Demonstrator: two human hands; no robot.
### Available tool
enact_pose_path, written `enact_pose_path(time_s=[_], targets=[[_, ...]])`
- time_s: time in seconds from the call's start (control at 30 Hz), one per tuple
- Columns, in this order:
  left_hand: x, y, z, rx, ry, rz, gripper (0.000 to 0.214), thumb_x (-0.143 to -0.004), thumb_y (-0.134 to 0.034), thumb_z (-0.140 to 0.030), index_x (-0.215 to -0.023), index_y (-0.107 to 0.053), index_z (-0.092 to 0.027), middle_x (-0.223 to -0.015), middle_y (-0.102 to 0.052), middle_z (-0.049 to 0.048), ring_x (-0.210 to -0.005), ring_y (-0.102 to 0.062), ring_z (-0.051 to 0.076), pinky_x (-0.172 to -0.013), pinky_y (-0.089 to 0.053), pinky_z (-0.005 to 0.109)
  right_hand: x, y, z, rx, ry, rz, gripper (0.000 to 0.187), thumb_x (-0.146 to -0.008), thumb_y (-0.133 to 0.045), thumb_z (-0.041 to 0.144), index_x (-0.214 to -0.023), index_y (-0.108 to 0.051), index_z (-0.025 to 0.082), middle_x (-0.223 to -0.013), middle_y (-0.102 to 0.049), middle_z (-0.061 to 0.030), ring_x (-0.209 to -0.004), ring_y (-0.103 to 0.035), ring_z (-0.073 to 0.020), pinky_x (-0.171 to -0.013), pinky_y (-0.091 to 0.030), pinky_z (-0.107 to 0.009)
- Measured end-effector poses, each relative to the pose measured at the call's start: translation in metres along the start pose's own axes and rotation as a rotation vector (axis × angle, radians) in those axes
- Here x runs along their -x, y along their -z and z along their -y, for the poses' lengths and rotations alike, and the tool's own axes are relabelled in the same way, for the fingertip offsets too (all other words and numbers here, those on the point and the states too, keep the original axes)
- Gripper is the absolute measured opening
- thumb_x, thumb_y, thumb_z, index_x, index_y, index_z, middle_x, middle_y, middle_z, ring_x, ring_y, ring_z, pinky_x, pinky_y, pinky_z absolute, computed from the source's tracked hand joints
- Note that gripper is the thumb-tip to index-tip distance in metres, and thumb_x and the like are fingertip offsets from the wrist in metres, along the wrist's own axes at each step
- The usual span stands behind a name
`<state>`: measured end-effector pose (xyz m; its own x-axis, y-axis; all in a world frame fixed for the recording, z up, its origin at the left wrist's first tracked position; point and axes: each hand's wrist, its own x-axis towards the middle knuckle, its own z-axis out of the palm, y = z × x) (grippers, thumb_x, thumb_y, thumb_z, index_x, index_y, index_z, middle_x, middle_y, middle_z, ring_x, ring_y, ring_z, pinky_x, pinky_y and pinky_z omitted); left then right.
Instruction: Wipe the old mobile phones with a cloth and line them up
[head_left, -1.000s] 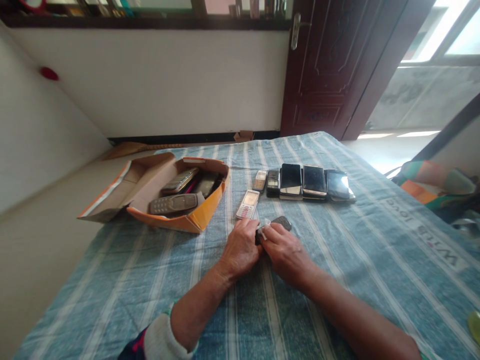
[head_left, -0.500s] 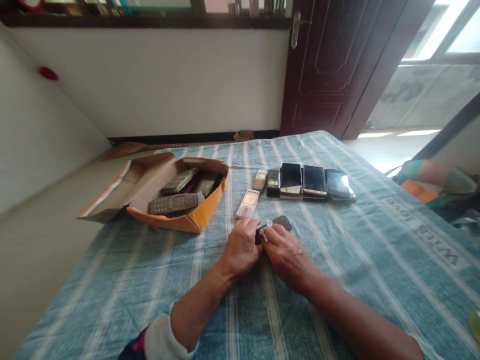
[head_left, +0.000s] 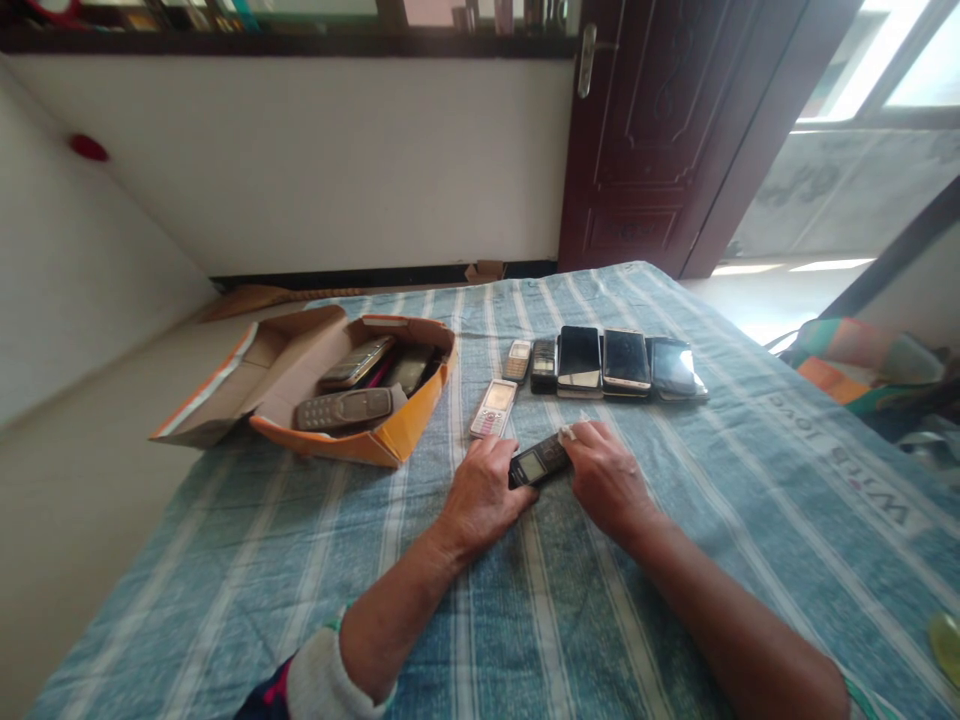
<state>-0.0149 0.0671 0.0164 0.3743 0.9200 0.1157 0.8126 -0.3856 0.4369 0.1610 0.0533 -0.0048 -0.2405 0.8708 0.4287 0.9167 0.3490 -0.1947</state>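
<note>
Phone (head_left: 537, 463) aslant, gripped near-left end in left hand (head_left: 486, 490), pinched white wad (head_left: 567, 434) at far-right end in right hand (head_left: 606, 474).

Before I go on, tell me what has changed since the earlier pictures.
The right hand, holding a white wad, has moved right along the dark phone to its right end, uncovering the screen. Nothing was visibly let go. The left hand still grips the phone's other end; the orange box and the laid-out phones stayed put.
</note>
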Motion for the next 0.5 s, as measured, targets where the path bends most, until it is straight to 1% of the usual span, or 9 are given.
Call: enact_pose_path(time_s=[0.13, 0.23, 0.37, 0.43, 0.5], targets=[[0.0, -0.001, 0.0, 0.0, 0.007, -0.003, 0.029, -0.065, -0.073, -0.02, -0.09, -0.06, -0.015, -0.094, -0.061, 0.0079, -0.092, -0.057, 0.026, -0.081, -0.047, 0.036, 0.003, 0.0, 0.01, -0.004, 0.04, -0.023, 0.022, -0.086, -0.05, 0.003, -0.073, -0.062, 0.016, -0.082, -0.059, -0.0089, -0.085, -0.049, -0.0227, -0.072, -0.043, -0.032], [0.0, -0.002, 0.002, 0.011, 0.004, -0.01, 0.028, -0.067, -0.072, -0.02, -0.092, -0.06, -0.014, -0.094, -0.061, 0.0085, -0.094, -0.057, 0.026, -0.083, -0.047, 0.036, 0.008, -0.002, 0.025, -0.039, 0.111, -0.033, 0.021, -0.087, -0.05, 0.006, -0.073, -0.062, 0.015, -0.082, -0.058, -0.008, -0.082, -0.049, -0.0214, -0.07, -0.043, -0.031], [-0.001, -0.003, 0.004, 0.019, -0.021, -0.019, 0.027, -0.07, -0.066, -0.014, -0.096, -0.06, -0.014, -0.095, -0.062, 0.0086, -0.096, -0.057, 0.025, -0.085, -0.047, 0.035, 0.014, -0.007, 0.041, -0.072, 0.217, -0.029, 0.024, -0.089, -0.051, 0.01, -0.069, -0.061, 0.016, -0.082, -0.058, -0.0068, -0.08, -0.048, -0.0201, -0.067, -0.043, -0.031], [-0.002, -0.003, 0.005, 0.014, -0.029, -0.02, 0.023, -0.07, -0.065, -0.015, -0.093, -0.06, -0.015, -0.094, -0.062, 0.0083, -0.094, -0.057, 0.025, -0.084, -0.047, 0.036, 0.014, -0.008, 0.043, -0.06, 0.225, -0.027, 0.023, -0.089, -0.052, 0.011, -0.069, -0.061, 0.016, -0.083, -0.057, -0.0069, -0.082, -0.048, -0.0206, -0.068, -0.043, -0.031], [-0.002, -0.003, 0.005, 0.011, -0.03, -0.023, 0.019, -0.071, -0.065, -0.018, -0.09, -0.06, -0.015, -0.092, -0.061, 0.0077, -0.092, -0.057, 0.024, -0.083, -0.047, 0.036, 0.012, -0.007, 0.038, -0.039, 0.202, -0.02, 0.02, -0.088, -0.053, 0.01, -0.07, -0.061, 0.015, -0.082, -0.057, -0.007, -0.081, -0.048, -0.0207, -0.069, -0.043, -0.031]])
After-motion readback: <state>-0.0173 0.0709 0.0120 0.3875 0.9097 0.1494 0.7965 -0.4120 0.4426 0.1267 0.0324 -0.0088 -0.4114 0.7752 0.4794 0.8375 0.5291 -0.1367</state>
